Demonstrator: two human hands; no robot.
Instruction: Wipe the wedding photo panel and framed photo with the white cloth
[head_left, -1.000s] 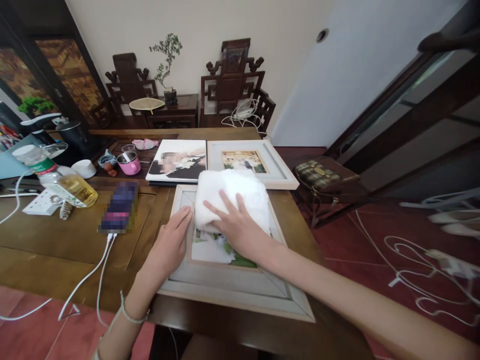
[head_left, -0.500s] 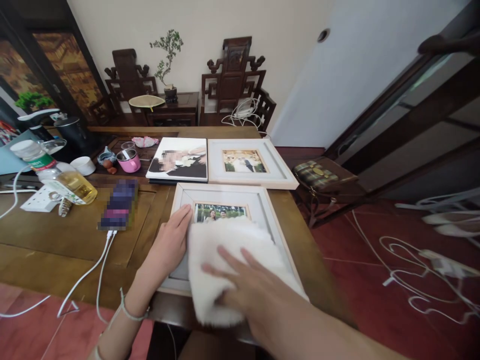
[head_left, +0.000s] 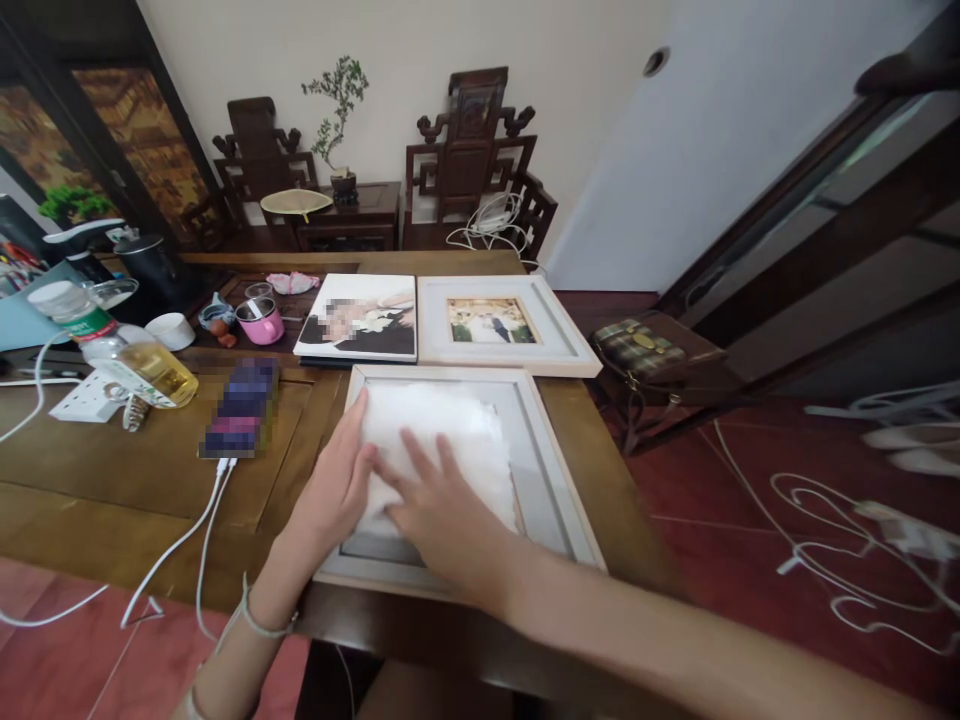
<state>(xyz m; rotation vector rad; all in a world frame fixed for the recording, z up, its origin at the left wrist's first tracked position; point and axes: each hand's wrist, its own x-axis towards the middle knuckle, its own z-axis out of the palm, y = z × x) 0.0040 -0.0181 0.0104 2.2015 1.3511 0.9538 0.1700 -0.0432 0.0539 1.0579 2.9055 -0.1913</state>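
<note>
Lying near the front edge of the table is a picture frame (head_left: 553,455) with a pale wooden border. A fluffy white cloth (head_left: 431,410) covers its middle, hiding the photo. Pressed flat on the cloth is my right hand (head_left: 450,520), its fingers spread. My left hand (head_left: 337,475) rests along the frame's left side, fingers stretched out, their tips by the upper left corner. The fingers of both hands come close together at the cloth's left part.
Behind are a second framed photo (head_left: 581,345) and a photo album (head_left: 315,340). To the left stand a pink cup (head_left: 260,322), a phone (head_left: 241,405) on charging cables, a bottle (head_left: 161,370) and a power strip (head_left: 84,397). A plaid bag (head_left: 637,347) sits at the right.
My right hand has slid the cloth up and left across the frame, now covering the photo that partly showed before. My left hand stays at the frame's left side.
</note>
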